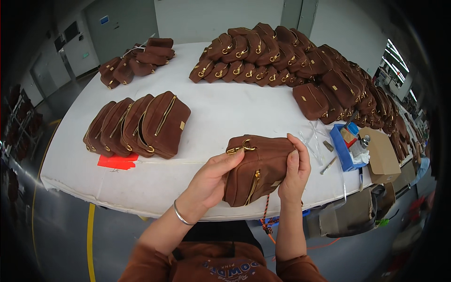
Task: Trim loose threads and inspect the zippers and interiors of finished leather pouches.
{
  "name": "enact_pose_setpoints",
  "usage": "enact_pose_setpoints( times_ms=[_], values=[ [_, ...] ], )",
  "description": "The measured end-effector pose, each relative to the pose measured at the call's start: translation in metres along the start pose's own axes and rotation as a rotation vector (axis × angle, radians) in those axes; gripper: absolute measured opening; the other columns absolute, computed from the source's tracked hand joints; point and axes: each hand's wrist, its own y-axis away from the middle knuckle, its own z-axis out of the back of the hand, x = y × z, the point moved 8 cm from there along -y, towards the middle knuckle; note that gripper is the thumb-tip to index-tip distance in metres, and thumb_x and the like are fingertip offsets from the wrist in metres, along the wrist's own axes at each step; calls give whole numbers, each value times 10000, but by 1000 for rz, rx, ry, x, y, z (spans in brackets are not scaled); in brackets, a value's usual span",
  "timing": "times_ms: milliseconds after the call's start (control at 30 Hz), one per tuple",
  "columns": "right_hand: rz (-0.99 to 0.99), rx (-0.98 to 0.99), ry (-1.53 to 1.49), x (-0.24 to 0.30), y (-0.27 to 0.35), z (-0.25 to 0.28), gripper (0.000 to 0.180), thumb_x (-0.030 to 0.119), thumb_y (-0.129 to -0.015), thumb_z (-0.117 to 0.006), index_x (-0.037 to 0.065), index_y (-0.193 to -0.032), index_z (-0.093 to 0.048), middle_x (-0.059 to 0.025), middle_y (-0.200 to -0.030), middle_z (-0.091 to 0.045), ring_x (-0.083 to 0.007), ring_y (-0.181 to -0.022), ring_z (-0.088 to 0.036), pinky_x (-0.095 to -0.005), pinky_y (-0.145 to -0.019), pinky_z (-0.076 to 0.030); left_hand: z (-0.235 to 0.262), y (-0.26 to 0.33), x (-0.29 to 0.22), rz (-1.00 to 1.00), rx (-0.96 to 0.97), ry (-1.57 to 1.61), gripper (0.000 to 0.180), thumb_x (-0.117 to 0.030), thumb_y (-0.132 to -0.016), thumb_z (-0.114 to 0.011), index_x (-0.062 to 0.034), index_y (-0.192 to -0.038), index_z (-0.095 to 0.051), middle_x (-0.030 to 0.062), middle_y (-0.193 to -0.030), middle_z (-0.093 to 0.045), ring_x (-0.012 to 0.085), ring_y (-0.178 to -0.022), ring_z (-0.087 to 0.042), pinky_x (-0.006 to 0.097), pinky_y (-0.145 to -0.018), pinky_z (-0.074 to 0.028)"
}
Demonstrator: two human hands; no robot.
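Note:
Between my two hands, above the near edge of the table, I hold a brown zip bag (249, 171) with gold zippers and a gold ring at its upper left corner. My left hand (213, 176) grips its left side, the thumb by the gold zipper pull. My right hand (296, 171) closes on the right end, fingers at the top corner. A short front zipper with a gold pull faces toward me. To the left, several matching bags (162, 127) stand in a row, the nearest ones resting by a red sheet (117, 160).
The white table (235, 105) carries a large stack of brown bags (272, 51) at the far right and a smaller group (138, 61) at the far left. At right are a blue bin (345, 150) with small bottles, a cardboard box (383, 157) and a pen-like tool (328, 166).

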Motion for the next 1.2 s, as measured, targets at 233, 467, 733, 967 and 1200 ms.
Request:
enact_pose_setpoints(
  times_ms=[233,467,733,967,1200],
  values=[
    [-34,-3,-53,-2,2,-8,403,220,-1011,-517,-43,-1316,-520,-116,-1274,-573,-155,-1123,-542,-293,-995,-410,16,0,-2,-43,-4,-63,361,-234,-1004,-541,35,-1243,-570,94,-1194,-636,142,-1061,-615,306,-933,-498],
    [-44,198,-119,-8,10,-31,875,378,-812,-787,-5,-1458,-337,-134,-1302,-517,-208,-1172,-534,-335,-1002,-429,19,6,-9,-69,30,-159,302,-120,-930,-647,4,-1203,-609,54,-1115,-667,112,-1002,-630,278,-891,-514],
    [-153,282,-55,-24,25,-45,948,203,-793,-810,-14,-1500,-218,-165,-1379,-455,-243,-1254,-489,-363,-1055,-403,44,3,-8,2,125,451,424,-260,-1033,-342,32,-1247,-563,192,-1225,-628,296,-1105,-624,422,-993,-485],
    [-272,408,-42,-25,44,-67,842,291,-943,-631,-24,-1525,-112,-193,-1413,-427,-222,-1264,-482,-327,-1036,-406,57,18,28,-53,244,515,551,-397,-1026,-381,-52,-1456,-374,149,-1441,-465,268,-1293,-499,413,-1052,-455],
    [20,508,76,-13,35,-67,747,384,-950,-601,3,-1499,-268,-192,-1410,-447,-274,-1274,-474,-357,-1093,-333,60,21,30,4,74,163,591,-437,-1013,-425,-80,-1476,-339,133,-1464,-436,265,-1312,-485,404,-1076,-440]
  ],
)
